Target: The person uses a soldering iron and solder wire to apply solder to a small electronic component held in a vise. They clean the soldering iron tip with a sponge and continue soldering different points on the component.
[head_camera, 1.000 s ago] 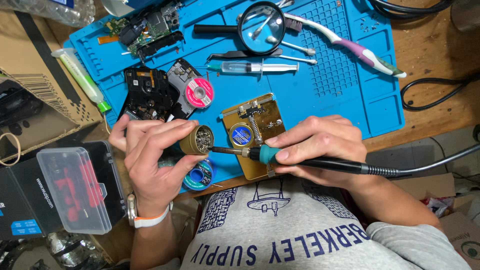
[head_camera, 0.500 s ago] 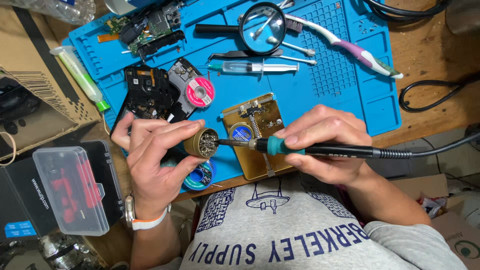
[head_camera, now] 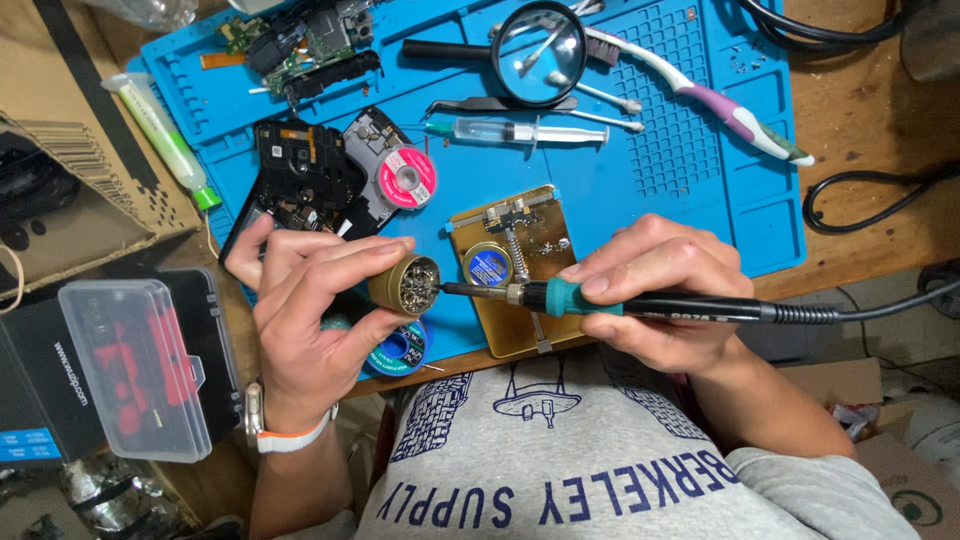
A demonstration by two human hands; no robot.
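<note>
Item: small round brass tin of tip-cleaning wool, tilted on its side with its mouth facing 3 o'clock. It sits above the near edge of the blue work mat, raised off it, at the lower centre of the view.

Holder: left hand, fingers closed round the tin's wall, thumb below and forefinger over the top.

Tool: soldering iron with teal collar and black handle, lying level, its tip entering the wool from 3 o'clock. Right hand is clamped on the handle in a pen grip; the cable runs off toward 3 o'clock.

Step, as judged: the tip is being wiped in the wool, iron and tin both held in the air. The next move likely calls for drawing the tip straight out without snagging strands, keeping the hot end clear of the left fingertips.

Surroundings, outward from the tin:
- Blue solder spool, just beside the tin at 6 o'clock, partly under the left hand.
- Brass board holder with a small round blue tin on it, at 3 o'clock, under the iron.
- Pink wick reel, at 12 o'clock.
- Opened black device, at 11 o'clock.
- Syringe and magnifying glass, at 1 o'clock.
- Toothbrush, at 2 o'clock, well apart.
- Clear plastic case, at 9 o'clock, off the mat.
</note>
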